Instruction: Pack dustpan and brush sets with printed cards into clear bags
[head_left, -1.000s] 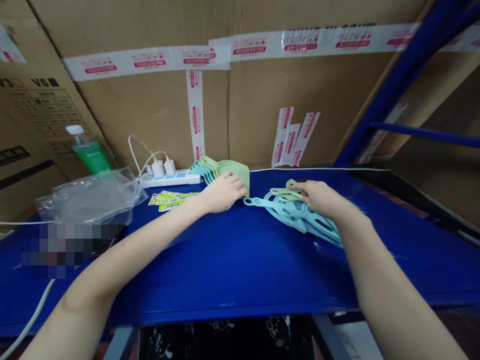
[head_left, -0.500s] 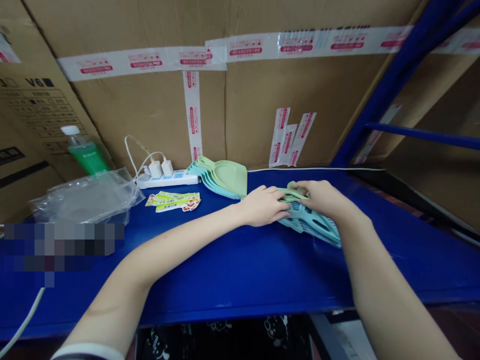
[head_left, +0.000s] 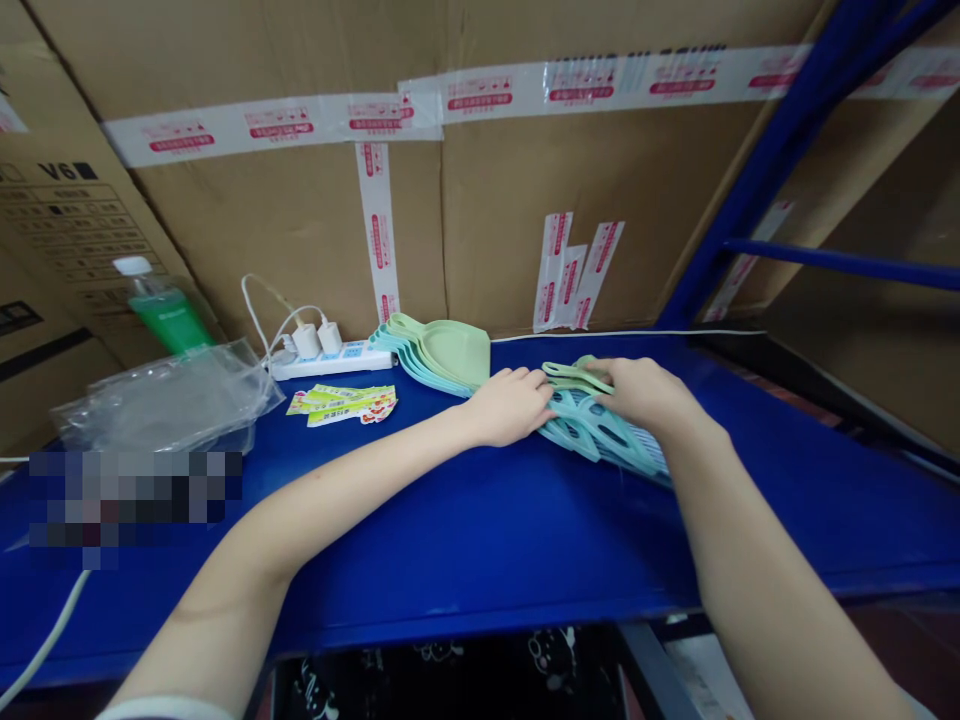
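Note:
A stack of pale blue and green slotted plastic scoops (head_left: pixel 600 432) lies on the blue table (head_left: pixel 465 530), handles pointing left. My left hand (head_left: pixel 510 405) rests on the handle end of this stack, fingers curled over it. My right hand (head_left: pixel 646 392) lies on top of the stack, its fingers closed on a green handle (head_left: pixel 571 376). Just left of my left hand sits a nested stack of green and blue dustpans (head_left: pixel 442 352), untouched.
A white power strip (head_left: pixel 330 357) with plugged chargers lies at the back. Printed sachets (head_left: pixel 341 403), clear plastic bags (head_left: pixel 165 400) and a green bottle (head_left: pixel 159 308) are to the left. Cardboard boxes (head_left: pixel 480 200) wall the back; a blue rack post (head_left: pixel 780 150) rises right.
My left hand left the dustpan stack and moved right onto the handles of the slotted scoops. My right hand stayed on the scoop stack.

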